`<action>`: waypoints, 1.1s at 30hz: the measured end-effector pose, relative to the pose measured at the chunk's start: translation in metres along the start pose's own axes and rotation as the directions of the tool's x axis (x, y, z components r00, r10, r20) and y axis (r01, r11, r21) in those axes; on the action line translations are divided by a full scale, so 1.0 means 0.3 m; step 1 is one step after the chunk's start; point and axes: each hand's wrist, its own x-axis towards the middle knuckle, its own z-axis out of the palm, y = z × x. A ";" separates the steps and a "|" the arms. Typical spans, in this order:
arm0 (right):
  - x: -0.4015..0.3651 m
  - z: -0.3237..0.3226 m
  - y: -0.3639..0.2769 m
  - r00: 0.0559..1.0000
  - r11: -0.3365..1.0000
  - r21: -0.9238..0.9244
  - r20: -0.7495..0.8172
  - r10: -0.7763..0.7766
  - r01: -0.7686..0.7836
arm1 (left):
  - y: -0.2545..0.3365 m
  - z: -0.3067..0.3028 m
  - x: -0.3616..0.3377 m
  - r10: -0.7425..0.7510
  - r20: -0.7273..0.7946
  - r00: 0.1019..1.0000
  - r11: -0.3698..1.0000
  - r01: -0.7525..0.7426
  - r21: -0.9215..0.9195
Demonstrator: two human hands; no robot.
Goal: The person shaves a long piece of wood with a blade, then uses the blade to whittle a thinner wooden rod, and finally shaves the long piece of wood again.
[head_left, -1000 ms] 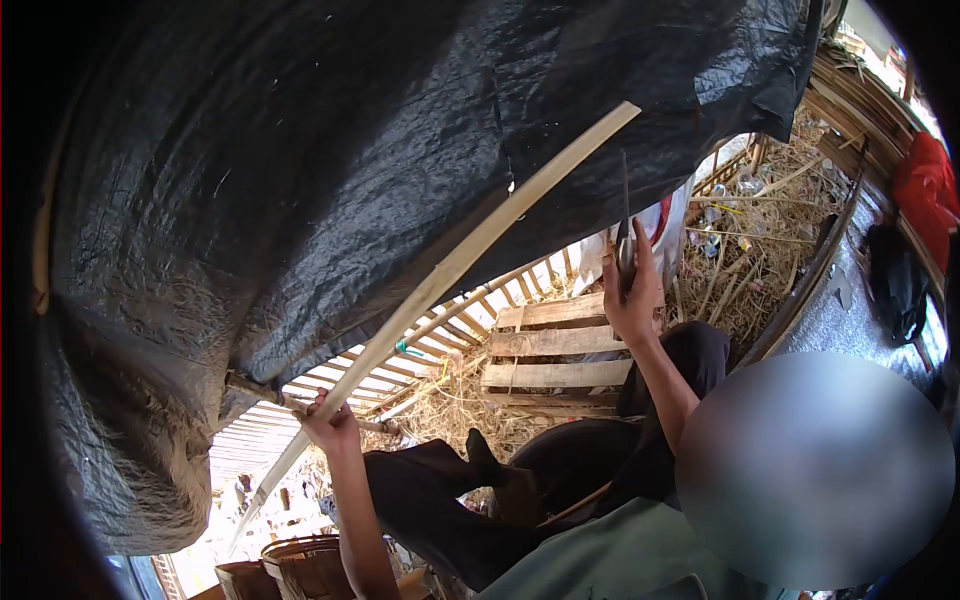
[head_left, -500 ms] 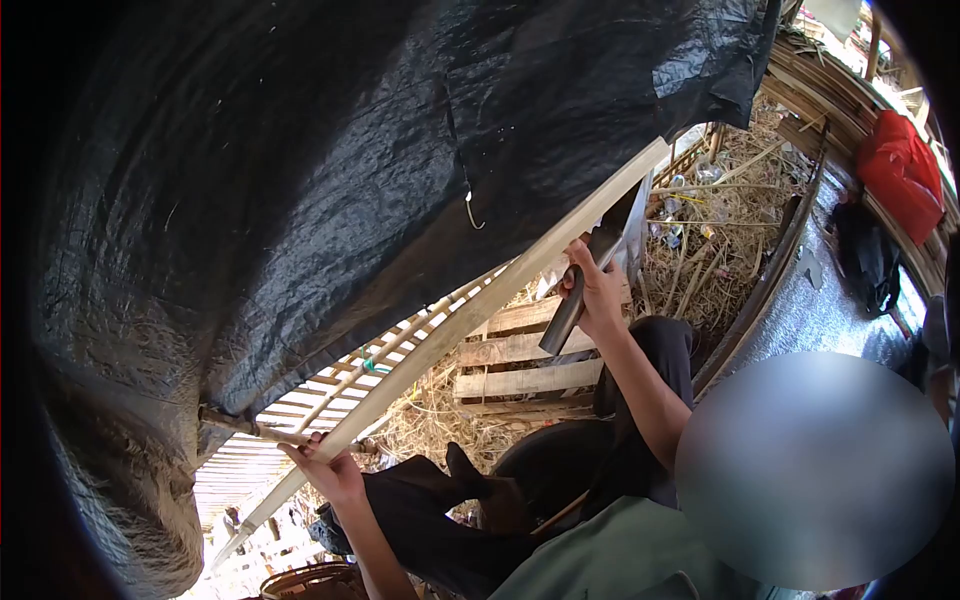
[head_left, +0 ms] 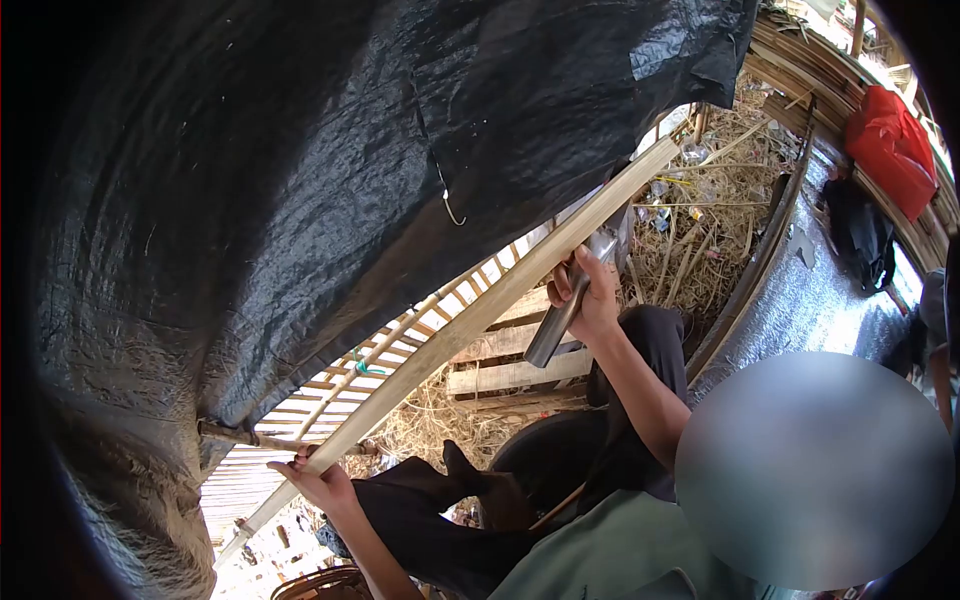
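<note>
A long pale bamboo strip runs diagonally from lower left to upper right. My left hand grips it near its lower end, fingers around the edge and thumb stretched out. My right hand is closed round the dark, tube-like handle of a tool just below the strip's upper part. Shiny metal shows above that hand, but the strip and fingers hide much of the tool's far end. Beside my left hand, a thin bamboo pole sticks out from under a black plastic sheet.
The sheet hangs over the left and top. Below lie a slatted wooden pallet and straw-like shavings. A red plastic bag and a black bag lie at the right, by a silvery sheet. A woven basket stands at the bottom.
My right hand and the tool have shifted slightly left and down in view. The tool's metal near the strip now catches more light. Both hands keep their grips.
</note>
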 end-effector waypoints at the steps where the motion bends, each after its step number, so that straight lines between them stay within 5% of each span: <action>1: -0.001 0.007 -0.003 1.000 0.999 -0.035 -0.024 -0.006 0.005 | -0.005 0.009 -0.005 0.034 -0.012 0.999 0.998 -0.033 0.050; 6: -0.002 0.039 -0.028 0.986 0.980 -0.188 -0.163 0.038 -0.069 | -0.006 0.003 -0.017 -0.015 0.022 1.000 1.000 0.014 0.025; 7: 0.003 0.033 -0.029 0.983 0.979 -0.185 -0.179 0.050 -0.084 | -0.001 0.000 -0.028 -0.056 0.157 0.986 0.998 0.060 -0.019; 10: 0.027 0.005 -0.044 0.976 0.985 -0.141 -0.203 0.073 -0.103 | 0.000 0.088 -0.167 -0.212 0.026 0.977 0.975 0.210 0.072; 14: 0.046 -0.011 -0.065 0.981 0.997 -0.061 -0.189 0.035 -0.048 | -0.025 0.005 -0.238 -0.383 0.099 0.918 0.920 0.370 0.130; 17: 0.058 -0.024 -0.094 0.979 0.998 -0.063 -0.201 -0.025 0.013 | -0.018 0.039 -0.334 -0.453 0.009 0.891 0.873 0.441 0.209; 23: 0.087 -0.080 -0.219 0.958 0.990 0.027 -0.255 -0.129 0.141 | -0.067 0.003 -0.430 -0.654 0.229 0.721 0.749 0.575 0.330; 26: 0.094 -0.140 -0.311 0.912 0.977 -0.095 -0.351 -0.213 0.191 | -0.110 0.030 -0.551 -0.748 0.280 0.602 0.662 0.644 0.384; 30: 0.098 -0.178 -0.422 0.840 0.954 -0.117 -0.452 -0.300 0.277 | -0.205 0.049 -0.712 -0.781 0.414 0.468 0.625 0.583 0.519; 33: 0.101 -0.263 -0.511 0.827 0.925 -0.201 -0.416 -0.378 0.321 | -0.305 0.119 -0.852 -0.712 0.359 0.604 0.702 0.595 0.391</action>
